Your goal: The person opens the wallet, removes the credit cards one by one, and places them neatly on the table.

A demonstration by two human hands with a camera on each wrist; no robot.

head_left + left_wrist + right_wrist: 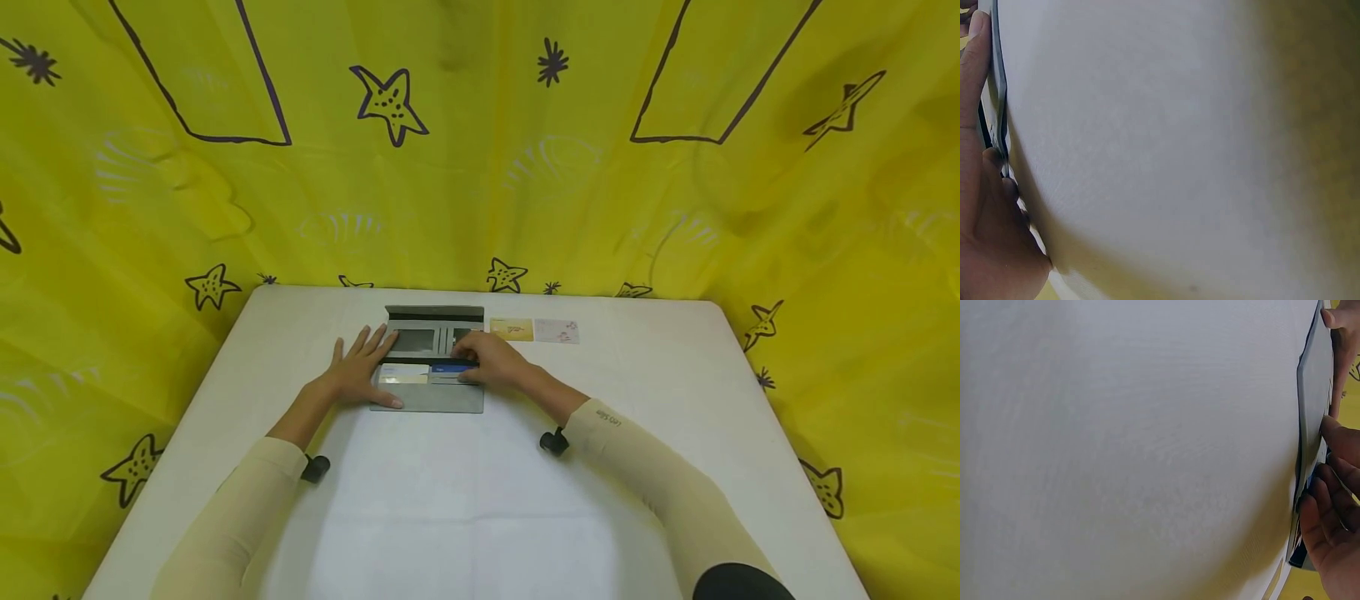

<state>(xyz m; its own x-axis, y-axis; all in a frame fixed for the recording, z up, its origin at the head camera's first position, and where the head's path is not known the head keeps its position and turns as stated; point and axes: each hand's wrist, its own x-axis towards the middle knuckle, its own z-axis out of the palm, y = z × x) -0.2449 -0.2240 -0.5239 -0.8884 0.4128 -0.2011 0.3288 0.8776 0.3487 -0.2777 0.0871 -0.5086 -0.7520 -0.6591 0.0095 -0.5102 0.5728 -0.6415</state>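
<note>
A grey wallet (431, 398) lies opened flat on the white table (480, 500), its card slots facing up. My left hand (362, 367) rests flat on its left half with straight, spread fingers, next to a pale card (403, 373) in a slot. With curled fingers, my right hand (486, 360) pinches a blue card (452, 367) at a slot on the right half. The right wrist view shows the wallet (1313, 394) edge-on, with my right hand (1332, 537) on the blue card (1300, 555). In the left wrist view my left hand (982, 206) lies along the wallet's edge (999, 106).
Two loose cards lie on the table just right of the wallet's top: a yellow card (512, 329) and a white card (557, 331). Yellow cloth with dark star drawings (390, 100) hangs behind and around the table.
</note>
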